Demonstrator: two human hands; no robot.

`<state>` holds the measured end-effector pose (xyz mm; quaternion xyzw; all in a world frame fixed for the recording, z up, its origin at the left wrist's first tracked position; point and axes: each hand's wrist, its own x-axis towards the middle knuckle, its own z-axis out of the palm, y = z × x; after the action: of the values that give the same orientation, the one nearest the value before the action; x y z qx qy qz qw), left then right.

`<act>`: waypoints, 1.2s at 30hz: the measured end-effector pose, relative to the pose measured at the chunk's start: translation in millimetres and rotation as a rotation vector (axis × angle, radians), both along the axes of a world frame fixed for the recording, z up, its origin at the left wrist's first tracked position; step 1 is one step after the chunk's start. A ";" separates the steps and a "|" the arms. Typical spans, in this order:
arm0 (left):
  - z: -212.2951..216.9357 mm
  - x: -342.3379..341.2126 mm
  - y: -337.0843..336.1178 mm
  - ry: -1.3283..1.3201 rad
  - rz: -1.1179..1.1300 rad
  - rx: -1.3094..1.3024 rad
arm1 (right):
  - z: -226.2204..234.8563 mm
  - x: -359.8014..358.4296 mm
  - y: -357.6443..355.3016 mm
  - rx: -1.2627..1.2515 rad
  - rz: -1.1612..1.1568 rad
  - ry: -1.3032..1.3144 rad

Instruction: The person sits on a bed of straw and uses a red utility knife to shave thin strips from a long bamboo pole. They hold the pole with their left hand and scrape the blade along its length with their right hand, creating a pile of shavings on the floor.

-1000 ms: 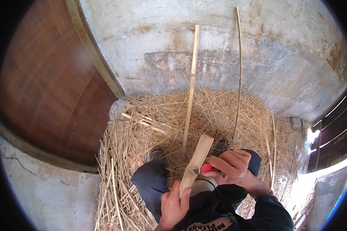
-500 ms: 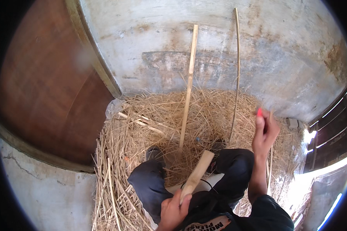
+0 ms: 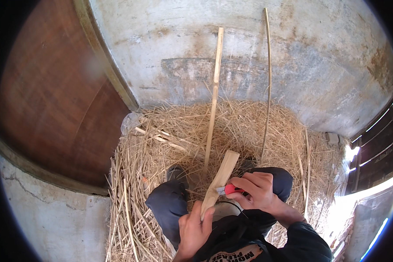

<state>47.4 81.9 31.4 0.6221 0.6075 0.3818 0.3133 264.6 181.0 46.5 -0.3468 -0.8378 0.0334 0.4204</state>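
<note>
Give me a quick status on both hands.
Left hand grips wooden slat. Right hand holds red-handled knife against it. Straw underfoot, nothing blocking.

Looks like a farm shed or barn. Loose straw (image 3: 249,126) heaped on the floor w/ rough stained concrete wall (image 3: 292,56), brown wooden door (image 3: 52,100), thin sticks (image 3: 214,100) leaning.

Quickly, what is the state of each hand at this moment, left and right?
Left hand: closed around the lower end of the flat wooden piece.
Right hand: closed on a red-handled knife, its tip at the wood.
</note>
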 end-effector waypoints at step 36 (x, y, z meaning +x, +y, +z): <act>-4.0 -5.1 -40.4 0.049 -0.022 -0.387 | 36.3 76.9 62.7 -0.098 -0.625 0.388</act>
<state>42.4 41.5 27.4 0.5660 0.6702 0.2390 0.4164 341.5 243.8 82.8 -0.5930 -0.5934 0.0087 0.5442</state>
